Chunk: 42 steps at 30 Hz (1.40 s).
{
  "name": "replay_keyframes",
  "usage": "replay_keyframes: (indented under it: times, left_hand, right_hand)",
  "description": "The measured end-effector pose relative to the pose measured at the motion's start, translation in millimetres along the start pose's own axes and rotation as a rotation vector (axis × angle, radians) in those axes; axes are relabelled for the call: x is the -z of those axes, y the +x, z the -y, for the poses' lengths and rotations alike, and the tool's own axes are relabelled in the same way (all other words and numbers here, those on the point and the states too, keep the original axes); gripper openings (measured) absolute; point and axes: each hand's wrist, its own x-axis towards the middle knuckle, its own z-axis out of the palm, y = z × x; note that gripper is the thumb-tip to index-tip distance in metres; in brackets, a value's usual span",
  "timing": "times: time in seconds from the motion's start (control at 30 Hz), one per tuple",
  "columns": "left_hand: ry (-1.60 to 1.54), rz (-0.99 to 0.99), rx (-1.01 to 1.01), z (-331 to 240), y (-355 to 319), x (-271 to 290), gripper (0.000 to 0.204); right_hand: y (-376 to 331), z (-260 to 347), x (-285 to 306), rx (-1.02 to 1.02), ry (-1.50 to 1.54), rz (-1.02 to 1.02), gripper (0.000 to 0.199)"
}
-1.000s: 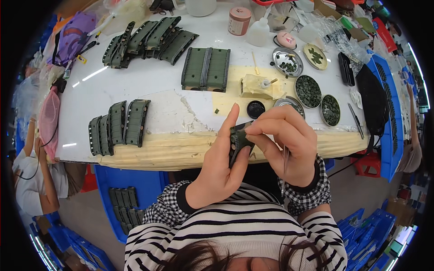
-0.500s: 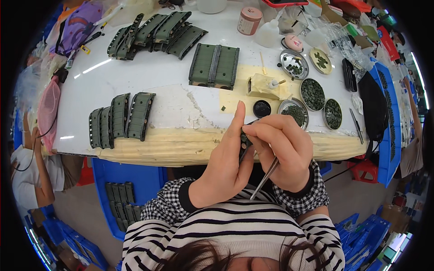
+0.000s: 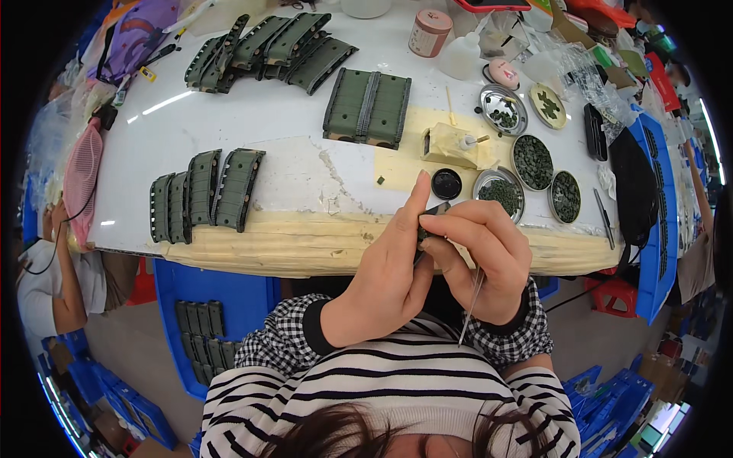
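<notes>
My left hand (image 3: 378, 275) holds a small dark green piece (image 3: 435, 211) upright, its thumb and fingers closed about it and hiding most of it. At that piece, the thumb and index finger of my right hand (image 3: 496, 256) pinch together. Thin metal tweezers (image 3: 472, 305) lie tucked in the right palm, tips pointing down toward my striped top. Just beyond the hands stand a small black pot (image 3: 447, 196) and a round tin (image 3: 521, 208) of tiny green parts. Two more round dishes of green parts, a larger one (image 3: 515, 172) and a smaller one (image 3: 577, 210), sit beside it.
Curved green panels (image 3: 202, 195) stand at the left, with more panels (image 3: 294, 49) piled farther back. A double green panel (image 3: 347, 107) lies mid-table. A tape-covered block (image 3: 450, 149) stands near the dishes. Below the table edge is a blue crate (image 3: 248, 286).
My right hand has turned a little, so the tweezers now hang more steeply and farther right. The dark green piece shows more above my fingers. The view has shifted slightly.
</notes>
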Motion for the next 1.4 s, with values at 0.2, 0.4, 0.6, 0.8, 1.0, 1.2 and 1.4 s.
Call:
replay_keyframes:
  times: [0.2,0.4,0.6,0.8,1.0,1.2,1.4]
  left_hand:
    - [0.083,-0.039,-0.094,3,5,1,0.071]
    - [0.019,-0.008,-0.063,6,2,2,0.071]
    - [-0.343,0.062,0.135,6,5,10,0.065]
    - [-0.658,0.025,0.271,4,12,19,0.054]
    - [-0.872,-0.014,0.374,7,12,22,0.054]
    - [-1.135,-0.039,0.413,16,12,21,0.047]
    - [-1.268,-0.058,0.451,18,11,21,0.047]
  right_hand:
    - [3,-1,5,0.039,-0.036,-0.003,0.029]
    - [2,-3,6,0.093,-0.118,0.059,0.030]
    - [14,-2,24,-0.090,-0.003,-0.035,0.028]
    - [23,-43,34,-0.235,-0.255,-0.170,0.021]
    - [26,-61,23,-0.290,-0.251,-0.105,0.017]
    - [22,-77,17,-0.155,-0.204,-0.104,0.020]
    - [32,-61,21,-0.269,-0.226,-0.104,0.015]
